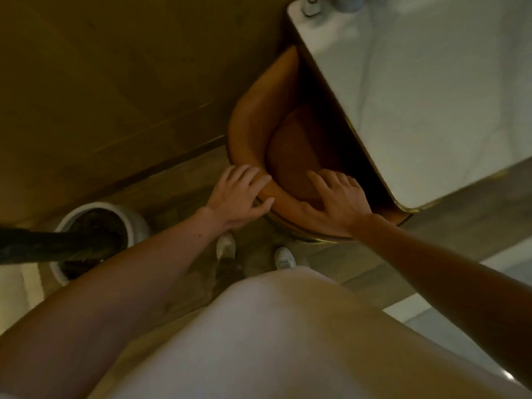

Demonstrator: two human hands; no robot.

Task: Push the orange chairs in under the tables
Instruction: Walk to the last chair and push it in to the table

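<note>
From the head view, you are looking straight down on one orange chair [247, 125]. Your left hand [240, 194] lies on the top of its curved back, fingers loose and laid over the rim, thumb along the outer side; it grips nothing. Your right hand [336, 201] sits on the same rim just to the right of the left, flat and splayed, fingertips reaching past the rim toward the seat [293, 151]. Neither hand closes round the back: both are open and bearing on it, which suits a push rather than a lift.

The chair is ahead of both hands, and the white surface [431, 110] lies beyond your right hand, its gold edge running on a slant across the chair. The far part of the seat is already hidden beneath that edge, while the part nearest your hands and the whole back show. I judge the chair to be partly in, with a little travel left before the back meets the edge.

With the two hands spread apart on the rim, you can steer as you push and keep the chair square to the slanted edge.

A white pot [135, 226] with a dark plant stands to the near left of your left hand, apart from the chair. Your shoes [226, 246] are just behind the chair's base, below your hands.
</note>
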